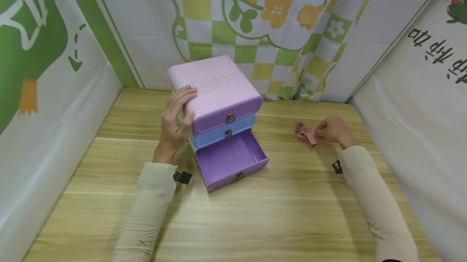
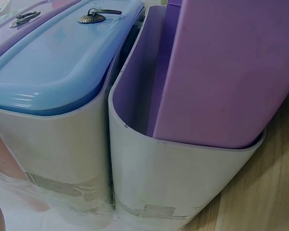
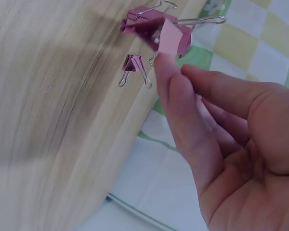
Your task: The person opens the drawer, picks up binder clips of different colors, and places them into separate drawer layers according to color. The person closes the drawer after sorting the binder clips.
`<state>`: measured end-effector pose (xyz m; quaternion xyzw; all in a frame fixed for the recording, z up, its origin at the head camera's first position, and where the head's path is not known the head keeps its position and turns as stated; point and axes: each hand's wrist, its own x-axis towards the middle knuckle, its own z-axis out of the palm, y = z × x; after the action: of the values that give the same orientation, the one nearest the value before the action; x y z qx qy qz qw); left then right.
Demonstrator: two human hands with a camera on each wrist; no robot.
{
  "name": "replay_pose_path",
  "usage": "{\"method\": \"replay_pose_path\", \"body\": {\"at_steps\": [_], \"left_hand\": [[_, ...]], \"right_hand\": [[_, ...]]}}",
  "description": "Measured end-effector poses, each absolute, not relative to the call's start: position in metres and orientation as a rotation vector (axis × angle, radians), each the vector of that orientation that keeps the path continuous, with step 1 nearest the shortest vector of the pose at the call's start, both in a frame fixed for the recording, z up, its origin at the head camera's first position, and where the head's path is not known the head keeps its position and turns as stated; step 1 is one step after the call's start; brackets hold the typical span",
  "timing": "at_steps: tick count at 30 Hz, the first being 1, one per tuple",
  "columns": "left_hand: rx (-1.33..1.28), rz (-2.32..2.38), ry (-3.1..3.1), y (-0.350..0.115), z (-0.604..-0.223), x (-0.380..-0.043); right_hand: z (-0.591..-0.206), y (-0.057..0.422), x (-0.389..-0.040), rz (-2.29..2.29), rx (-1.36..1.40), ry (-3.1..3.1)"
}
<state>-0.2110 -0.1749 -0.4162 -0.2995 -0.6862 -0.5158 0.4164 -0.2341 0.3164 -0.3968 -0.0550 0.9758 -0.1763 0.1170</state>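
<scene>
A small drawer cabinet with a pink top stands on the table. Its bottom purple drawer is pulled out with a bare inside, while the blue drawer and the upper purple one are in. My left hand rests on the cabinet's left side and top edge, fingers extended. To the right, my right hand pinches a pink binder clip between thumb and fingertip, partly hidden by the fingers. More pink binder clips lie around it, a small one apart from the others.
The wooden table carries the cabinet and the clips. A checked curtain hangs behind its back edge. Printed white cloth walls stand at both sides. A black strap sits at the left wrist.
</scene>
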Motion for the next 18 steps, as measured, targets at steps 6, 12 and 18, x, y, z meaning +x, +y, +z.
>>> {"method": "replay_pose_path", "body": {"at_steps": [6,12,18], "left_hand": [[-0.743,-1.301,-1.727,-0.175,-0.417,-0.211],[-0.742,-1.295,-1.724,-0.174,-0.417,-0.211],[-0.743,-1.297,-1.715,-0.174,-0.417,-0.212]], "right_hand": [[-0.395,0.324,-0.232,-0.689,-0.059,2.783],[-0.394,0.326,-0.231,-0.897,0.034,2.647],[-0.394,0.311,-0.229,-1.259,0.082,2.330]]}}
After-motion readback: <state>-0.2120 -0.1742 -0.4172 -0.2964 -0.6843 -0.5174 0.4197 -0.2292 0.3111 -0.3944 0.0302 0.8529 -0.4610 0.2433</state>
